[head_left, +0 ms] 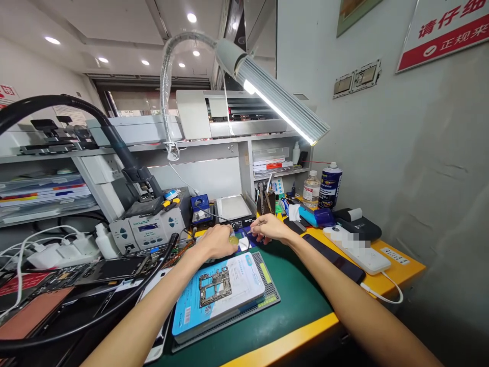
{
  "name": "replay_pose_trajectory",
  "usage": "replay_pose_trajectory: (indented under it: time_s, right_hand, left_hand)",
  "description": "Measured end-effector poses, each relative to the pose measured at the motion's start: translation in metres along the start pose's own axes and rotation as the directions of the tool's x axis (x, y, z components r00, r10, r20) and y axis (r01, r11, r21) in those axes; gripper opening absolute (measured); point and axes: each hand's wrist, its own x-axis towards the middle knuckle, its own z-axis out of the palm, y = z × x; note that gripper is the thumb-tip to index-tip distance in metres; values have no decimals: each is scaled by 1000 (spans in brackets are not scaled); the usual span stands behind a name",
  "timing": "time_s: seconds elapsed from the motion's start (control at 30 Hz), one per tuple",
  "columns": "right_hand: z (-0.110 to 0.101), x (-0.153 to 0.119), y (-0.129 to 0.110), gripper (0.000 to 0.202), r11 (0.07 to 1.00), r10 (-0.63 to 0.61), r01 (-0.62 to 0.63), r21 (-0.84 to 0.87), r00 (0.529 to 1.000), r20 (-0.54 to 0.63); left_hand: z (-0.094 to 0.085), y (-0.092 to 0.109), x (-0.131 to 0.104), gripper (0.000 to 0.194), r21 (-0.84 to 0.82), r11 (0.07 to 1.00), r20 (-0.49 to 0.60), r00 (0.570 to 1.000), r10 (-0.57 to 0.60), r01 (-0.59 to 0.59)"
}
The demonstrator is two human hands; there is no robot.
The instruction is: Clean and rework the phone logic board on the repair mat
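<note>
Near the back of the green mat (294,290), my left hand (218,240) is closed around a small round yellowish item (233,239). My right hand (269,228) is pinched on a thin pointed tool (250,231), its tip toward the left hand. Between the hands lies a small white piece (243,244) on a blue surface. In front of them a blue and white book (240,280) rests on a grey perforated plate (273,295), with a phone circuit board (215,287) on top of the book.
A rework station (148,229) and opened phone parts (110,270) fill the left. At right are a dark phone (334,257), a white device (357,250), bottles and a spray can (330,186). A lamp (282,99) hangs overhead.
</note>
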Motion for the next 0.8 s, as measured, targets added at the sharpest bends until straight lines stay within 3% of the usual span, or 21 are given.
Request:
replay_pose_trajectory:
  time_s: [0.2, 0.43, 0.63, 0.73, 0.8]
  right_hand:
    - [1, 3, 1, 16, 995, -76, 77, 62, 997, -24]
    - [4, 2, 4, 12, 991, -111, 119, -55, 986, 122]
    - [-5, -1, 4, 23, 941, -109, 116, -317, 993, 41]
    - [-14, -6, 1, 21, 931, -115, 106, -349, 993, -4]
    - [-18, -10, -2, 32, 944, -126, 110, -313, 992, -32]
  left_hand:
    - [-4, -12, -18, 36, -86, 995, -84, 996, 39, -46]
    - [-17, -30, -46, 41, -310, 949, -123, 992, 17, -55]
    - [-25, -29, -55, 40, -400, 905, -188, 979, 75, -146]
    - [-23, -28, -57, 40, -423, 890, -216, 973, 85, -171]
    - [-21, -27, -58, 40, -432, 885, -231, 970, 78, -174]
